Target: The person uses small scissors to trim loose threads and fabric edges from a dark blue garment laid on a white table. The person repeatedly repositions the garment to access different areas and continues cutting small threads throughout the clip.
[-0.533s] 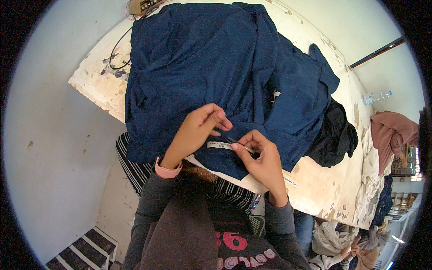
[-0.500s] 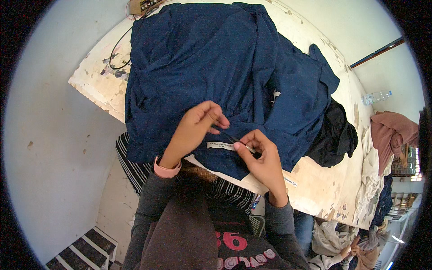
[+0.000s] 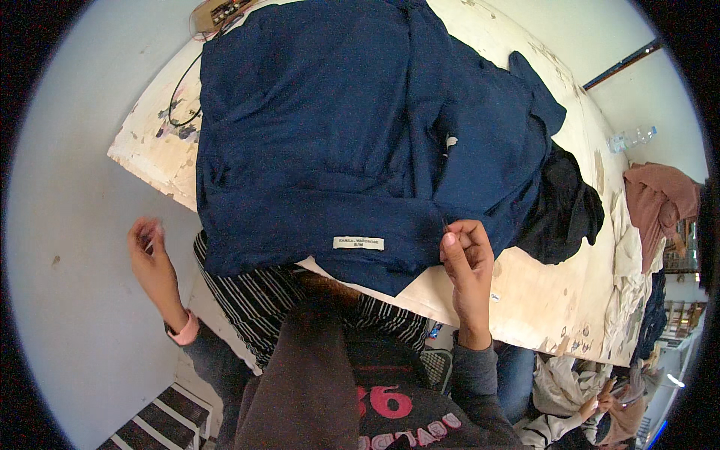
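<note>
A dark navy garment (image 3: 315,112) lies spread over the table, its near edge hanging toward my lap. A small white label (image 3: 358,243) sits on its near band. Right of the label, my right hand (image 3: 471,259) is closed in a pinch on small thread snips (image 3: 445,226); only their thin dark tips show above the fingers, close over the cloth. Off the table's left side, my left hand (image 3: 152,255) is raised in front of the wall, fingers curled toward the thumb. Its fingertips are blurred, and whatever they pinch cannot be made out.
Black cloth (image 3: 566,206) lies beside the garment on the worn pale table (image 3: 536,304). A wired device (image 3: 217,16) stands at the far left corner with a black cable (image 3: 174,105). A clear bottle (image 3: 632,139) is at right. A person's hands (image 3: 596,401) show lower right.
My left hand has moved from above the label out to the left, past the table edge. My right hand has shifted right with the snips, uncovering the label.
</note>
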### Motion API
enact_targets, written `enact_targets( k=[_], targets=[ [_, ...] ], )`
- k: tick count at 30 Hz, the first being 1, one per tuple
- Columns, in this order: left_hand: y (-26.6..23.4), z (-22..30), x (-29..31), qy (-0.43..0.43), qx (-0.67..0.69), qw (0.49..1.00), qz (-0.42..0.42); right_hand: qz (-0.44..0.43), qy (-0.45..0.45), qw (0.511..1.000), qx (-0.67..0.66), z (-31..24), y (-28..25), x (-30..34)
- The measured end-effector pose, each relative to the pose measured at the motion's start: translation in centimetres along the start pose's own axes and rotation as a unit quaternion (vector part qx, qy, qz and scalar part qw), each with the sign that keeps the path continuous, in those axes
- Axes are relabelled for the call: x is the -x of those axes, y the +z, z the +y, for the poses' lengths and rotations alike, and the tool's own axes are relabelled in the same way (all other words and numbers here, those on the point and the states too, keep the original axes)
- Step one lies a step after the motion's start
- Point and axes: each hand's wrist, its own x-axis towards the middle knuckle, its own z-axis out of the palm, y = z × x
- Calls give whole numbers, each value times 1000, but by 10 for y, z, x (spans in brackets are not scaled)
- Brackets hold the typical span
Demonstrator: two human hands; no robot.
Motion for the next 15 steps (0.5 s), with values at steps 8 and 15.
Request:
enact_targets(
  k=[8, 15],
  targets=[
    [31, 91, 78, 207, 34, 966, -150, -20, -57, 998, 29, 13, 10, 1],
    [97, 183, 140, 413, 63, 834, -361, -36, -44, 998, 9, 29, 19, 3]
  ],
)
